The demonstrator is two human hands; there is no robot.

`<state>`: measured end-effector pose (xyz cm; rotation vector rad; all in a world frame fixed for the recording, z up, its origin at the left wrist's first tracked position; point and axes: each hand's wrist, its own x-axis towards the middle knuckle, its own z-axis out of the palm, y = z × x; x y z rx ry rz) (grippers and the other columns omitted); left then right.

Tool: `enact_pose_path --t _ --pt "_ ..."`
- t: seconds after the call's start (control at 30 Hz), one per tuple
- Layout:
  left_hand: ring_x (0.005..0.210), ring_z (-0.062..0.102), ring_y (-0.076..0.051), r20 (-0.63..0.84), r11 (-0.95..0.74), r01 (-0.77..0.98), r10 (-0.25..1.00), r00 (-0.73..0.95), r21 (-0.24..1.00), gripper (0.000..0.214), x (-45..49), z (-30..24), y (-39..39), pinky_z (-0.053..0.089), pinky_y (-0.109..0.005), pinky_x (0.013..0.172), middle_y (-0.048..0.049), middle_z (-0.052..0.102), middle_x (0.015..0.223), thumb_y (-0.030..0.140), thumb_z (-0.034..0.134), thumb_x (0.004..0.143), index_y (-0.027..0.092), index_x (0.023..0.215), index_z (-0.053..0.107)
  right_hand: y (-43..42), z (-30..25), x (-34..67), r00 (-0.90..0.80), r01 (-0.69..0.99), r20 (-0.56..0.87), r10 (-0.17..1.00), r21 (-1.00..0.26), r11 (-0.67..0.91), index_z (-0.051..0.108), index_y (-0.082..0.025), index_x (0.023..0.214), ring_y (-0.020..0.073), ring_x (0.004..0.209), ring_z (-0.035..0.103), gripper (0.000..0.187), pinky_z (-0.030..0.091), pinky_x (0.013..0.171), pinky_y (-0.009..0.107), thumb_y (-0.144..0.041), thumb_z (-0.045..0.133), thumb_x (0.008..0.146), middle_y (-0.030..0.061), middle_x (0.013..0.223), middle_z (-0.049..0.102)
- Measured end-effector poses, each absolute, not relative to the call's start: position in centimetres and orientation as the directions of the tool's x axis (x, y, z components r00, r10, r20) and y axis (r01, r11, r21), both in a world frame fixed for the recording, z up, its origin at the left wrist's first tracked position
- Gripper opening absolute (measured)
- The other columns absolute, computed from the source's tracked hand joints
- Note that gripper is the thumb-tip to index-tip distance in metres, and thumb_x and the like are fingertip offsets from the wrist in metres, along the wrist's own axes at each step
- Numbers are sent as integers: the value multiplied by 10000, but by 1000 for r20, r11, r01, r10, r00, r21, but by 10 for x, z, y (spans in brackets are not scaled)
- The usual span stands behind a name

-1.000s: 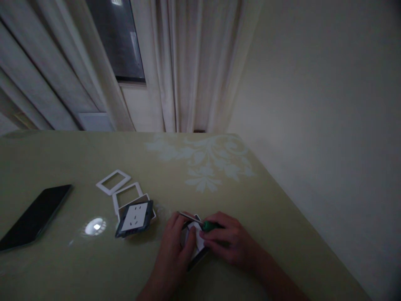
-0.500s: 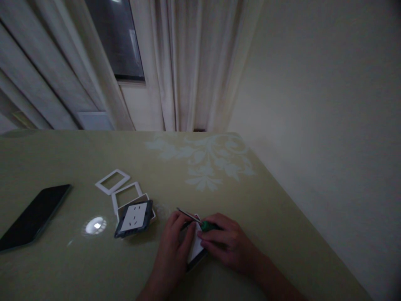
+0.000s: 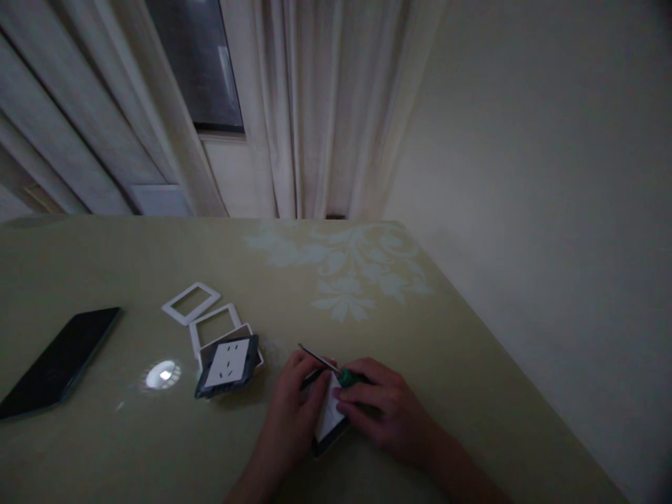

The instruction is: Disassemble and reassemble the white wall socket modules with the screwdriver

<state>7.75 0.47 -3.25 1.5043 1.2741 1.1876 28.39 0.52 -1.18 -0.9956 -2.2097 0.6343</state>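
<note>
At the bottom centre, my left hand (image 3: 291,409) clasps the panel (image 3: 330,414) between thumb and fingers, probably to steady it. My right hand (image 3: 381,399) has its fingers curled round the screwdriver (image 3: 345,378), tips on the panel's face, perhaps so I needn't put the tool down. Further off, left of centre, the socket (image 3: 228,362) rests on loose frames (image 3: 204,309). Since a second ago, the screwdriver's tip has risen off my left fingers.

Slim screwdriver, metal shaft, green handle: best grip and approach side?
Probably the slim screwdriver's green handle, from the right, as the right hand does: it is thicker than the metal shaft, which points left and away, near the left hand.
</note>
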Motion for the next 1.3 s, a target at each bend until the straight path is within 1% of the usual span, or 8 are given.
enact_pose_path --t 0.13,0.33,0.57,0.67,0.83,1.0,1.17,1.3 --pt "994 729 -254 147 -161 227 986 80 960 215 71 -29 4 599 -374 876 -60 753 1030 343 582 1009 254 1001 778 9 -13 291 -537 450 319 781 -674 585 847 -257 1132 220 1056 726 229 584 920 340 -417 733 1015 105 1176 757" --pt "971 747 -278 89 -106 286 993 74 952 222 66 -26 -1 589 -400 850 -70 806 1053 367 604 1013 249 1104 769 15 -13 300 -578 402 256 774 -736 544 794 -255 1308 264 1166 711 560 578 994 385 -593 856 866 141 1276 706" --pt "975 760 -276 76 -116 294 987 144 949 230 68 -29 4 594 -398 861 -69 823 1039 374 596 1024 244 1061 781 17 -18 300 -568 388 278 775 -740 550 846 -257 1197 263 1130 710 411 563 986 400 -527 859 887 135 1231 732" --pt "1078 746 -285 82 -136 293 978 192 946 247 63 -28 4 580 -430 959 -82 811 1135 368 581 1037 253 1133 777 20 -19 297 -520 360 279 807 -785 503 868 -240 1102 237 1076 727 305 573 953 365 -480 842 915 118 1174 745" --pt "1266 688 -312 74 -167 271 944 323 948 494 48 -24 1 542 -456 1101 -82 747 1352 369 833 861 302 1337 718 19 -15 292 -488 384 226 843 -811 441 868 -248 1090 243 1086 749 275 584 956 354 -406 899 867 99 1164 750" --pt "1308 662 -326 40 -152 278 927 374 949 609 43 -27 2 524 -475 1138 -85 713 1402 335 881 801 309 1378 689 16 -15 290 -472 398 199 859 -822 408 869 -262 1120 249 1107 749 292 582 980 351 -382 911 857 104 1220 749" --pt "1284 677 -302 51 -155 314 947 318 937 366 47 -33 4 509 -482 1145 -77 748 1346 405 682 991 311 1342 721 14 -14 288 -486 375 210 848 -827 419 846 -283 1212 217 1095 734 261 570 967 319 -310 797 957 90 1201 741" --pt "1179 736 -280 63 -161 318 953 296 934 333 49 -36 12 578 -436 1047 -85 796 1245 408 553 1049 279 1274 762 14 -16 285 -485 367 228 844 -823 433 849 -272 1190 197 1057 728 237 562 921 297 -251 733 985 86 1189 735"
